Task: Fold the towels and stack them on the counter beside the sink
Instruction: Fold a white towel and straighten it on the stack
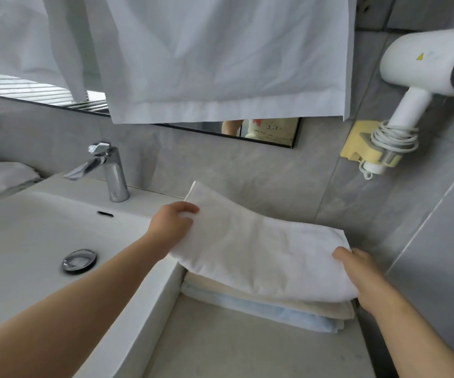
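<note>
**A:** Closest to you is the counter (234,347), beside the sink (29,227). Towel count?

**B:** Three. Blue towel (275,313) at the bottom, beige towel (288,300) on it, folded white towel (261,249) above, its left end raised.

**A:** Your grip?

**B:** Your left hand (175,227) pinches its left edge. Your right hand (362,271) clamps the right end, thumb on top. Probably so it lands flat. Behind: one faucet (108,170), one hair dryer (425,69).

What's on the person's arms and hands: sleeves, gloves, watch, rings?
Nothing worn that shows. The left forearm and right forearm are bare up to the frame edge, with no sleeves in view. The left hand and right hand are ungloved, with no watch or band at either wrist. No rings seen, but most fingers are hidden behind the white towel.
</note>
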Available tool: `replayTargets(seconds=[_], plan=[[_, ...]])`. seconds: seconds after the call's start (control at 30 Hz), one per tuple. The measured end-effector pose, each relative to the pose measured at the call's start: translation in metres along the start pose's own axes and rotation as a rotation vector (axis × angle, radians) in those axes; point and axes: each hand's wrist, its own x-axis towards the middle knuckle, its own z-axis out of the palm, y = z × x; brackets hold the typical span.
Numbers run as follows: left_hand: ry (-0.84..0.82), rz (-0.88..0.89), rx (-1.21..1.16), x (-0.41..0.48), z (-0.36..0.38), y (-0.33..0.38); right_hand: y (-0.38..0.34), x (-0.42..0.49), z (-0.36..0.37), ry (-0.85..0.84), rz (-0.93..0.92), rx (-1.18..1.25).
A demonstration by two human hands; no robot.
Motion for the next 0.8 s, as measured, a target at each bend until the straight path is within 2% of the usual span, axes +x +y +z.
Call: replayTargets(seconds=[0.17,0.37,0.47,0.57,0.8], plan=[[0.07,0.019,-0.074,-0.019,-0.064,-0.01,-0.018,-0.037,0.026,-0.19,0.161,0.191],[0.23,0.016,0.025,-0.038,-0.133,-0.043,-0.041,-0.087,0.083,-0.396,0.06,0.232],[0.323,0.028,0.149,-0.051,-0.178,-0.063,-0.06,-0.121,0.122,-0.505,0.003,0.223],[0.402,0.021,0.246,-0.063,-0.232,-0.087,-0.078,-0.155,0.171,-0.57,-0.026,0.197],[0.556,-0.054,0.307,-0.085,-0.363,-0.155,-0.115,-0.244,0.308,-0.658,-0.034,0.125]])
